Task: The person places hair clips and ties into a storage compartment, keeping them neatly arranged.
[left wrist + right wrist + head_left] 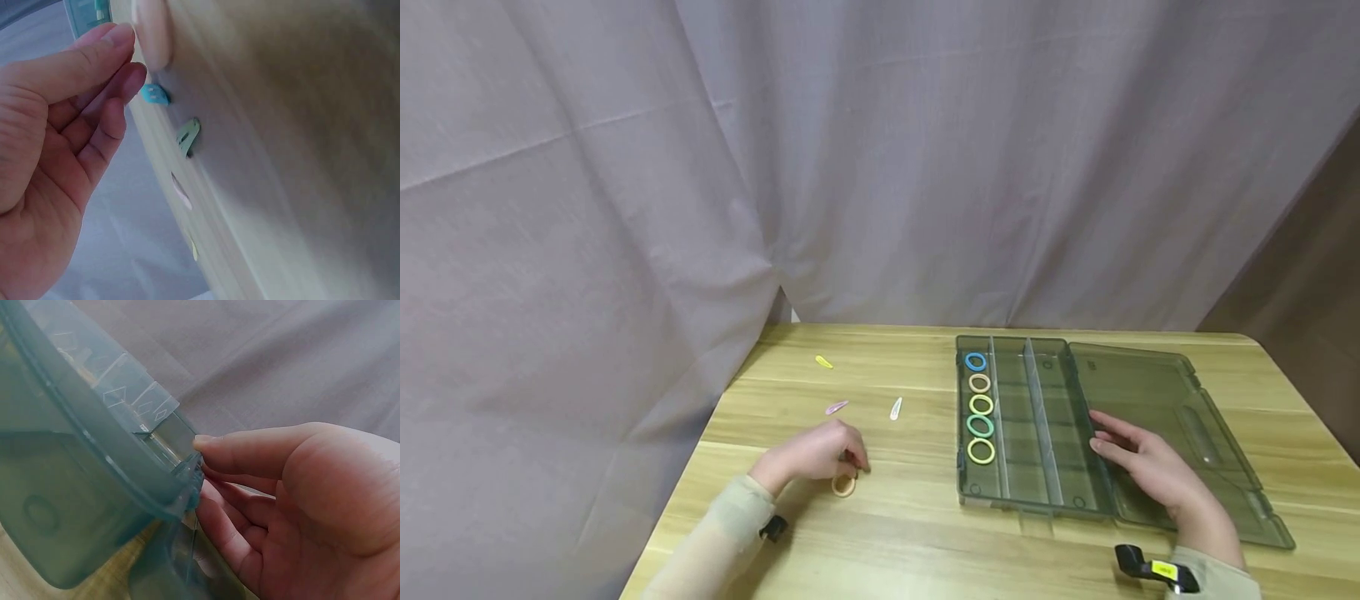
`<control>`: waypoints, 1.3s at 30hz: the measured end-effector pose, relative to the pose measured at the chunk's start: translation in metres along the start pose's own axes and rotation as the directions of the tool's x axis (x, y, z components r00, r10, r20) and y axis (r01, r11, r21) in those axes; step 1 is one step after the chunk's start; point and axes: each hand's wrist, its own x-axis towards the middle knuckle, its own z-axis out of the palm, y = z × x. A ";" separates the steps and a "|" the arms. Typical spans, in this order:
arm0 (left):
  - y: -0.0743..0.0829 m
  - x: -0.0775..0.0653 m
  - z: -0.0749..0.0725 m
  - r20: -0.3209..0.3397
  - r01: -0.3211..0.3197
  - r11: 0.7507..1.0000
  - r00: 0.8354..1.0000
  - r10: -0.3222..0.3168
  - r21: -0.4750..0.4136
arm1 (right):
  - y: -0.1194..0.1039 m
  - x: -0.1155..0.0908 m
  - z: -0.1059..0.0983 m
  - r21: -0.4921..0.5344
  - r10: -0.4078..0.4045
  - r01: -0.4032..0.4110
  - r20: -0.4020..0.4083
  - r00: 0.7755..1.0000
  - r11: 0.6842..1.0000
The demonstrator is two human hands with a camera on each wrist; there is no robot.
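Note:
My left hand point(820, 452) pinches a beige ring-shaped hair tie point(843, 486) with its fingertips, low over the wooden table. Seen edge-on in the left wrist view, the hair tie point(154, 37) is at the thumb tip. Just beyond lie a blue snap hair clip point(155, 94) and a green one point(188, 137). On the right stands a clear green divided box point(1030, 433) with its lid laid back. My right hand point(1157, 471) grips the box's hinge-side wall, thumb point(234, 452) at the upper edge, fingers below.
Blue, beige, yellow and green hair ties point(981, 426) line the box's left compartment. A yellow clip point(824, 362), a purple clip point(837, 407) and a pale clip point(896, 408) lie left of the box. The open lid point(1157, 392) extends right; a grey curtain point(880, 167) hangs behind.

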 end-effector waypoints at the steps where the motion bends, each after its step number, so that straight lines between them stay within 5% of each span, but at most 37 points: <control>1: -0.001 0.000 -0.001 -0.001 -0.006 1.000 1.000 0.006 0.003 | -0.001 0.000 0.000 -0.004 0.001 -0.001 -0.002 1.000 1.000; 11: -0.005 0.000 0.003 0.034 -0.019 0.998 0.999 0.017 0.063 | 0.000 0.000 0.001 -0.025 0.001 -0.002 -0.012 1.000 1.000; 18: -0.005 -0.004 0.004 0.058 0.060 0.998 0.996 -0.061 0.017 | -0.001 -0.001 0.002 -0.031 0.003 -0.003 -0.009 1.000 1.000; 28: -0.004 0.001 -0.002 -0.017 0.070 0.997 0.997 -0.070 -0.017 | 0.000 -0.001 0.002 -0.026 -0.003 0.003 -0.012 1.000 1.000; 33: 0.000 0.018 -0.004 -0.092 0.036 0.999 0.995 -0.033 0.031 | 0.000 -0.002 0.001 -0.029 -0.005 0.005 -0.012 1.000 1.000; 39: 0.018 0.055 -0.006 -0.139 -0.075 0.997 0.987 0.076 0.011 | -0.001 0.000 0.001 -0.048 -0.010 0.009 -0.019 1.000 0.999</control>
